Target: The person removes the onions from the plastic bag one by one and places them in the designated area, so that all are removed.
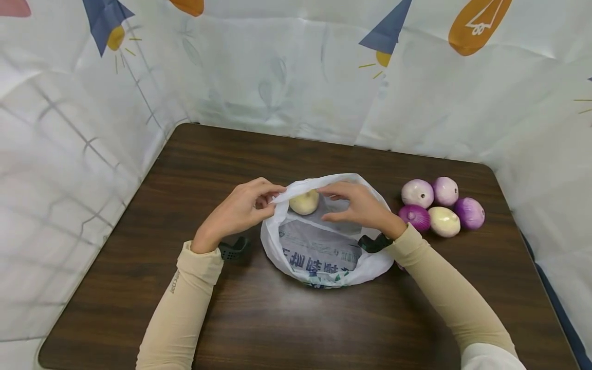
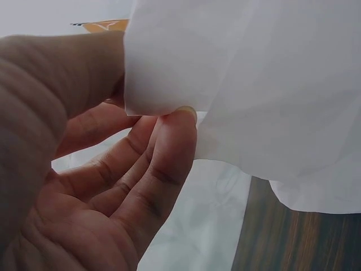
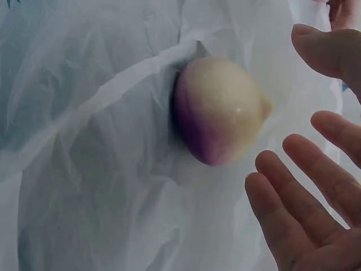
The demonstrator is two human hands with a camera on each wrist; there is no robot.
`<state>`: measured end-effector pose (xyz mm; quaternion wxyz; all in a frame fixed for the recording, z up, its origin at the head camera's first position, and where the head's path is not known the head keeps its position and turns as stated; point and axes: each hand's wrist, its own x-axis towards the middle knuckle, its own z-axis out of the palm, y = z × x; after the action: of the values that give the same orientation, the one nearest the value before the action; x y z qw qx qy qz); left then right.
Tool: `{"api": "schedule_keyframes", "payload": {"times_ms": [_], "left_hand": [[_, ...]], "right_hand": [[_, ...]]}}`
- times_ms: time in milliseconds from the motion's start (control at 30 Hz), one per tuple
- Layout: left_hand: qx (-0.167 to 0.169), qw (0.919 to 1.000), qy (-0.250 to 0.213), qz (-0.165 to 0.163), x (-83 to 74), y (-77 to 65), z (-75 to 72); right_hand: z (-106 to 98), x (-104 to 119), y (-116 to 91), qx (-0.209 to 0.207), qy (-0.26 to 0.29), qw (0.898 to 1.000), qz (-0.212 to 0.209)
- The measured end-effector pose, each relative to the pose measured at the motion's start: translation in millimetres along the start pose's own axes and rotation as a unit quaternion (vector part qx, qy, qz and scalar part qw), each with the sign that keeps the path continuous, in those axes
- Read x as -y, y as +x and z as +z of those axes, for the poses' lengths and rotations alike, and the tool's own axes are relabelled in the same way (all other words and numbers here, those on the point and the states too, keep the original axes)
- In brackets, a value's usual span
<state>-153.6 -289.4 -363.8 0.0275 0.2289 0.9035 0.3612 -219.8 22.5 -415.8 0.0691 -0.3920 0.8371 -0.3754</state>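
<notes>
A white plastic bag point(image 1: 273, 244) with printed lettering stands wide-mouthed at mid-table. My left hand point(image 1: 242, 205) pinches its rim at the upper left; the left wrist view shows the thumb against the folded plastic point(image 2: 242, 73). Inside lies one onion point(image 1: 303, 203), cream with a purple side in the right wrist view. Over the bag's mouth, my right hand point(image 1: 353, 205) holds nothing, its fingers point(image 3: 282, 203) spread apart from the onion. Right of the bag are several onions, among them a deep purple one point(image 1: 414, 218) and a cream one point(image 1: 444, 222).
The dark wooden table point(image 1: 277, 329) is bordered by a white patterned curtain point(image 1: 277, 77) behind and at the sides. A purple sliver point(image 1: 400, 266) shows beside the bag, partly hidden by the right forearm. Each wrist wears a dark band point(image 1: 233, 248).
</notes>
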Motion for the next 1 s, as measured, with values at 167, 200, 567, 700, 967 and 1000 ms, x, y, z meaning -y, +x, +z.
{"api": "schedule_keyframes", "payload": {"times_ms": [167,200,567,700,967,1000], "left_hand": [[0.000,1.0000,0.002,0.001,1.1,0.1,0.9],[0.000,1.0000,0.002,0.001,1.4,0.1,1.1],[0.000,1.0000,-0.001,0.001,1.7,1.1,0.9],[-0.001,1.0000,-0.001,0.005,1.7,1.4,0.6],[-0.004,0.9999,-0.004,0.011,3.5,1.3,1.2],[-0.003,0.9999,-0.003,0.012,3.6,1.2,1.3]], "right_hand": [[6.9,-1.0,4.7,-0.016,-0.016,1.000,-0.006],[8.3,-1.2,5.6,-0.019,-0.017,1.000,-0.006],[20.3,-3.7,14.7,-0.025,-0.006,0.999,0.025],[22.1,-3.0,18.0,-0.023,-0.007,0.999,0.043],[27.0,-4.9,26.6,-0.013,-0.014,0.997,0.069],[27.6,-5.1,28.0,-0.011,-0.013,0.997,0.073]]}}
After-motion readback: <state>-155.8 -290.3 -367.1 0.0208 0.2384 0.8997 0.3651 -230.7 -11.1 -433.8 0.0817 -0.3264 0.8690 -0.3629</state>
